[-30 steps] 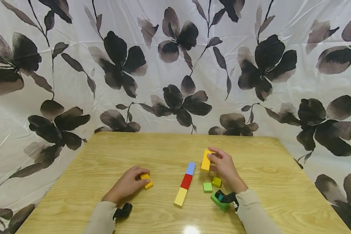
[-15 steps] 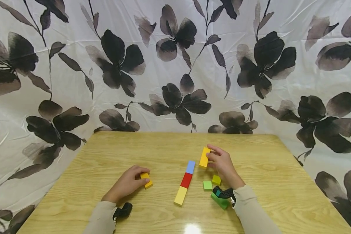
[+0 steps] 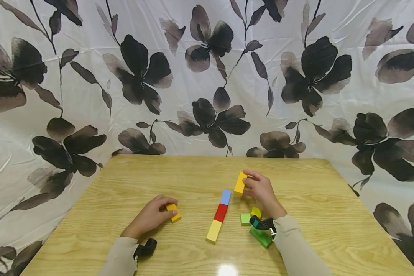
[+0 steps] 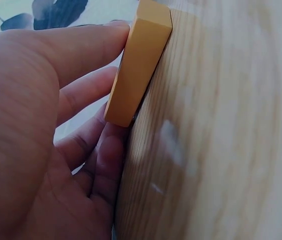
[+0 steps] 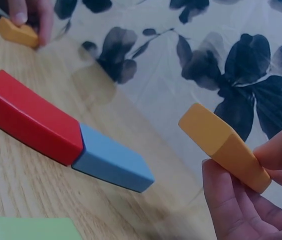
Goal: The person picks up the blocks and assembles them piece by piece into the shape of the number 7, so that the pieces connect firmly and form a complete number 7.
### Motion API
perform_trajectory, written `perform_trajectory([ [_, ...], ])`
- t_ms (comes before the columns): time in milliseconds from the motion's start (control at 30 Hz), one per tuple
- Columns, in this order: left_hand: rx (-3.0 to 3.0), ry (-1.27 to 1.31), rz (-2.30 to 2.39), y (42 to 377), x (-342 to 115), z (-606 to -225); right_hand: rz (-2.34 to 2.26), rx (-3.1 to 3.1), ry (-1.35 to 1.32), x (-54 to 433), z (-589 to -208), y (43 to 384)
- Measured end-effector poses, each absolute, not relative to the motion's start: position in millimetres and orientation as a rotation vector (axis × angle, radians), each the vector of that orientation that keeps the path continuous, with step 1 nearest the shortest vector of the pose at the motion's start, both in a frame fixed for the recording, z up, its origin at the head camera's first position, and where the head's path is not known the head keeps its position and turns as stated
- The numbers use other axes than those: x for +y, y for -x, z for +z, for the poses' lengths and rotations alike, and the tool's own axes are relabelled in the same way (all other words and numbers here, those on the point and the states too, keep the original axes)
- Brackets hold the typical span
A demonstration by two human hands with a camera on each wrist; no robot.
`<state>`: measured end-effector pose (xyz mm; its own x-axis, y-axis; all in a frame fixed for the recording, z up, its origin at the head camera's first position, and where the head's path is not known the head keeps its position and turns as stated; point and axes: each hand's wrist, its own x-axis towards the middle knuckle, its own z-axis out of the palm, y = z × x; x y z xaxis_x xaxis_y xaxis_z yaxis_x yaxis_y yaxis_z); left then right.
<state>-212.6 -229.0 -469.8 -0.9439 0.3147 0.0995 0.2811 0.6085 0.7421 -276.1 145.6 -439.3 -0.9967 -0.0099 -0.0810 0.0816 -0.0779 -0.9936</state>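
Note:
My right hand (image 3: 262,191) pinches a yellow-orange block (image 3: 240,183) between thumb and fingers, just beyond and right of the far end of a row of blocks. In the right wrist view that orange block (image 5: 225,147) is raised off the table. The row runs end to end: a pale yellow block (image 3: 214,231), a red block (image 3: 220,212) and a blue block (image 3: 225,197). Left of the row, my left hand (image 3: 151,216) holds a second orange block (image 3: 173,213) by its sides. The left wrist view shows this orange block (image 4: 140,65) down at the wooden surface.
Near my right wrist lie a light green block (image 3: 245,219), a yellow-green block (image 3: 256,212) and a longer green block (image 3: 260,236). A wooden table (image 3: 179,253) carries everything. Behind it hangs a white cloth (image 3: 179,88) with dark flowers.
My right hand has shifted slightly left and away from me with its orange block, closer to the blue block's end. My left hand and the row have stayed put.

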Motion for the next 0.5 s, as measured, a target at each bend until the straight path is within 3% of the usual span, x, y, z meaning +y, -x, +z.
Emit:
perform_trajectory([
  [500, 2.782, -0.504, 1.276, 211.8, -228.3, -469.4, -2.198, 2.124, -0.099, 142.4, -441.7, 283.3],
])
